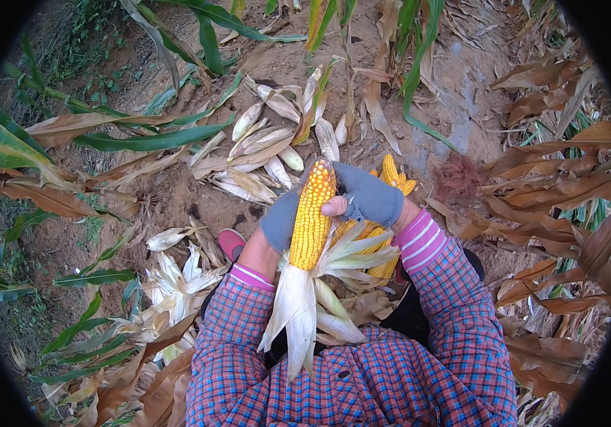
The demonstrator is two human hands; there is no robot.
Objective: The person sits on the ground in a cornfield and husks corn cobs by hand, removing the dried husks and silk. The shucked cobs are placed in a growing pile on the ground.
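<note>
Between my two gloved hands is a yellow ear of corn (312,219), its tip pointing away from me. Pale husk leaves (296,315) are peeled back from its base and hang toward my lap; others spread to the right. My left hand (280,220), in a grey glove, wraps the ear's left side, its fingers mostly hidden behind the kernels. My right hand (368,195) grips the ear near the upper right, with a bare thumb tip pressed on the kernels. Beneath my right hand and forearm lie several husked yellow ears (383,267), partly covered.
A heap of unhusked ears (263,141) lies on the bare soil ahead. Discarded husks (174,288) are piled at left, near a pink shoe (230,243). Reddish corn silk (457,177) sits at right. Green stalk leaves (156,140) and dry brown leaves (546,219) crowd both sides.
</note>
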